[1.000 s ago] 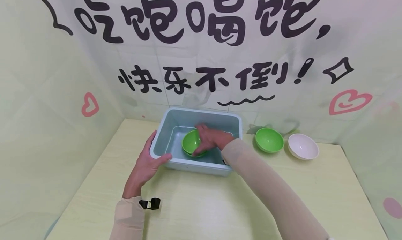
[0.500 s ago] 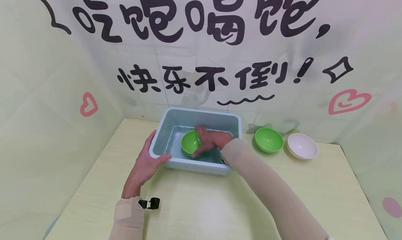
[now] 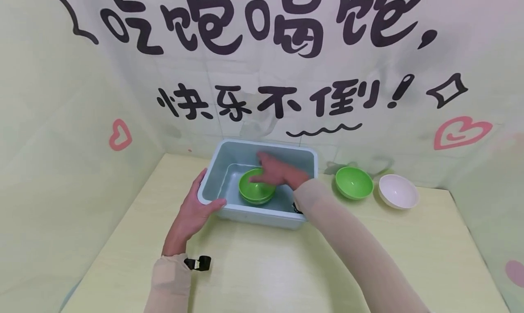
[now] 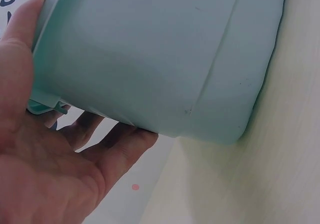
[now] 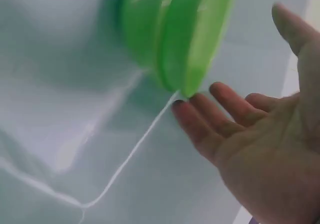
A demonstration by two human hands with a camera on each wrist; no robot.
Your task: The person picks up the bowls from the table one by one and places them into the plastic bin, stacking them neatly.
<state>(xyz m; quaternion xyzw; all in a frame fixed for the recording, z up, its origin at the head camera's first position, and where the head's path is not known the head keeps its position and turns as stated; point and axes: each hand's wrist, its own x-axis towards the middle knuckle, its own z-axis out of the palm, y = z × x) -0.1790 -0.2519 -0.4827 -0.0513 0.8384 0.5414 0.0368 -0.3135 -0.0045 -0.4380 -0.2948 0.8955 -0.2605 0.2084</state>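
A light blue plastic basin [image 3: 262, 211] stands on the table near the back wall. My left hand [image 3: 195, 216] grips its left front corner, thumb over the rim and fingers along the outer wall [image 4: 150, 49]. Inside the basin sits a stack of green bowls [image 3: 254, 192], one nested in another. My right hand [image 3: 275, 169] hovers above the stack's right side with fingers spread and nothing held. In the right wrist view, the fingertips [image 5: 182, 109] are right by the edge of the stacked bowls [image 5: 175, 34].
To the right of the basin, a green bowl [image 3: 354, 184] and a white bowl [image 3: 398, 192] stand side by side on the pale wooden table [image 3: 262, 267]. A printed cloth backdrop [image 3: 254, 72] encloses the back and sides.
My right hand has lifted off the green bowl stack and opened its fingers, uncovering more of the bowls. My left hand keeps its hold on the basin.
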